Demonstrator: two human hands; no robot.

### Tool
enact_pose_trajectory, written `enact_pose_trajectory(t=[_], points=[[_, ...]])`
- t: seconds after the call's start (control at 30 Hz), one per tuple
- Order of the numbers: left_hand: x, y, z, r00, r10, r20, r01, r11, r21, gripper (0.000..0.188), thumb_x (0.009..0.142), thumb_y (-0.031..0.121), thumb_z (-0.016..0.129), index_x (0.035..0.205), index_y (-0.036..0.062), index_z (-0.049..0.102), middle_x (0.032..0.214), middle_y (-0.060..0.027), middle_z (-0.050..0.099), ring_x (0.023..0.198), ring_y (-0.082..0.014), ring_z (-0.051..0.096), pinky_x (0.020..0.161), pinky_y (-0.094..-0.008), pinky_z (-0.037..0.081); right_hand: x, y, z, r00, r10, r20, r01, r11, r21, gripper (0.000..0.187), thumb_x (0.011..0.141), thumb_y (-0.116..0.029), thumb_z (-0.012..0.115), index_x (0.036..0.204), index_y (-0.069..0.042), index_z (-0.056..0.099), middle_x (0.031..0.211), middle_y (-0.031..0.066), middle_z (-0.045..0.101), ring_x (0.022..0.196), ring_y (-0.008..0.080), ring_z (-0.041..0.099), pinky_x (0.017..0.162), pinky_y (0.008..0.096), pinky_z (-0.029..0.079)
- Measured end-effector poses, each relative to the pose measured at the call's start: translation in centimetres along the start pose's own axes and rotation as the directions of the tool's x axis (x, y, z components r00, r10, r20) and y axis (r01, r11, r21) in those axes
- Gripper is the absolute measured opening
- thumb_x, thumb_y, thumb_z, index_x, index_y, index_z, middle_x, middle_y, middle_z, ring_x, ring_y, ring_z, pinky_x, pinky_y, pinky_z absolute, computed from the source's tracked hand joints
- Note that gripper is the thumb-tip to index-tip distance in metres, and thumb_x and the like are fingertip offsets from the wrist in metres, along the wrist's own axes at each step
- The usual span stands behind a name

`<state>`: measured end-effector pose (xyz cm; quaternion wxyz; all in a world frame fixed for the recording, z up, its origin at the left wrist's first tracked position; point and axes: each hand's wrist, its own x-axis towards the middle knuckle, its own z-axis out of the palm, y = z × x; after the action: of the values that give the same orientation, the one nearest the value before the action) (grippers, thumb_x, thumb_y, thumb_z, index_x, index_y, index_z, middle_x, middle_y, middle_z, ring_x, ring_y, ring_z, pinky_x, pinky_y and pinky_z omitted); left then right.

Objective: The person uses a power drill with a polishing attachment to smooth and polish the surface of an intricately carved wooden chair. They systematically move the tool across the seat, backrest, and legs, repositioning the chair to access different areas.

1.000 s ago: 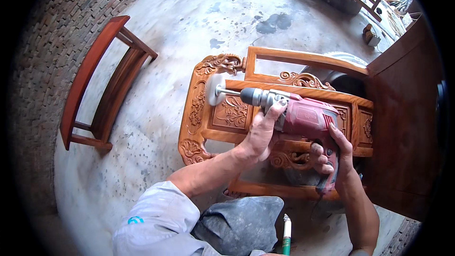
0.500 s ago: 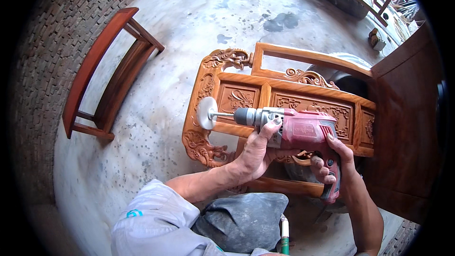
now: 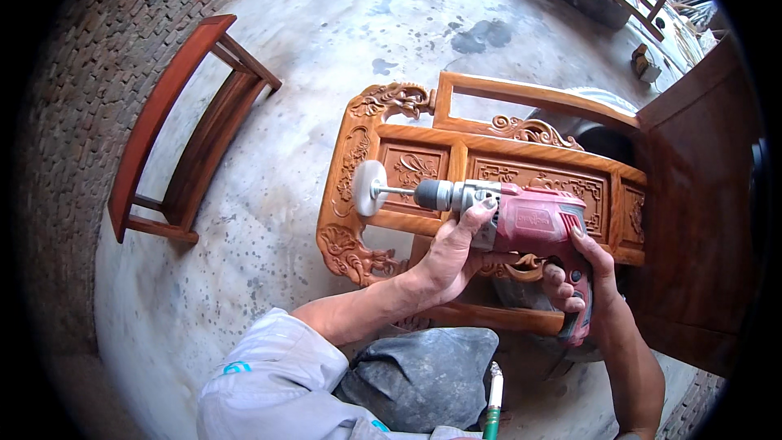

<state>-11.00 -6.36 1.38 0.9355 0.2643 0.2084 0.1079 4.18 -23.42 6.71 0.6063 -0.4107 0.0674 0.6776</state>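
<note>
A red power drill [image 3: 533,218] is held level between my hands, its black chuck toward the left. My left hand [image 3: 454,254] wraps the drill's front from below, thumb over the metal collar. My right hand [image 3: 577,273] is closed round the rear handle, fingers by the trigger. From the chuck runs a thin shaft to a pale round disc [image 3: 369,188]. Behind the disc and drill lies a carved wooden furniture piece [image 3: 411,167] with scrollwork and a frame rail. Whether the disc touches the wood I cannot tell.
A reddish wooden frame [image 3: 163,114] stands on the stained concrete floor [image 3: 244,261] at left, near a brick surface [image 3: 73,114]. A dark wooden panel [image 3: 692,236] rises at right. A cigarette [image 3: 494,399] with an ash tip shows at the lower edge.
The drill, held in both hands, has shifted slightly to the right. Its disc has moved right and a little upward across the carved wood.
</note>
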Motion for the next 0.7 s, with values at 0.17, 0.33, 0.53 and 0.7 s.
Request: enact_pose_trajectory(t=[0.17,0.33,0.53,0.7], points=[[2.0,0.6,-1.4,0.998,0.033,0.046,-0.035,0.998,0.046,0.053,0.098,0.046,0.055,0.135,0.008,0.052,0.12,-0.009,0.068,0.108,-0.0222,0.067,0.091,-0.042,0.057,1.5,0.2,0.6,0.995,-0.077,-0.058,0.077,0.997,0.001,0.047,0.096,-0.049,0.056,0.117,-0.007,0.058,0.072,0.0045,0.06,0.053,0.0089,0.052,0.036,0.0182,0.036],[1.0,0.2,-0.6,0.998,0.02,0.053,-0.022,0.999,0.044,0.053,0.099,0.046,0.054,0.138,0.0107,0.051,0.125,-0.0077,0.066,0.11,-0.0195,0.066,0.092,-0.0414,0.056,0.2,0.1,0.8,0.996,-0.057,-0.067,0.055,0.998,-0.031,0.048,0.095,-0.05,0.057,0.117,-0.007,0.058,0.07,0.0054,0.059,0.05,0.0093,0.051,0.036,0.0186,0.036],[1.7,0.2,-0.3,0.995,0.005,0.095,-0.012,0.997,0.081,0.053,0.1,0.046,0.052,0.139,0.0107,0.052,0.123,-0.005,0.067,0.11,-0.0169,0.065,0.09,-0.0383,0.055,0.1,0.0,0.2,0.991,-0.101,-0.087,0.099,0.995,-0.032,0.046,0.096,-0.048,0.057,0.115,-0.006,0.058,0.07,0.0053,0.058,0.051,0.009,0.051,0.035,0.0189,0.035],[2.0,0.1,-0.3,0.996,-0.004,0.088,-0.004,0.995,0.097,0.052,0.1,0.046,0.051,0.139,0.0111,0.052,0.119,-0.0036,0.068,0.106,-0.0164,0.066,0.088,-0.0363,0.054,0.0,0.1,0.4,0.995,-0.08,-0.06,0.082,0.996,0.034,0.048,0.097,-0.049,0.056,0.118,-0.006,0.058,0.07,0.0048,0.058,0.05,0.0092,0.051,0.035,0.0188,0.036]])
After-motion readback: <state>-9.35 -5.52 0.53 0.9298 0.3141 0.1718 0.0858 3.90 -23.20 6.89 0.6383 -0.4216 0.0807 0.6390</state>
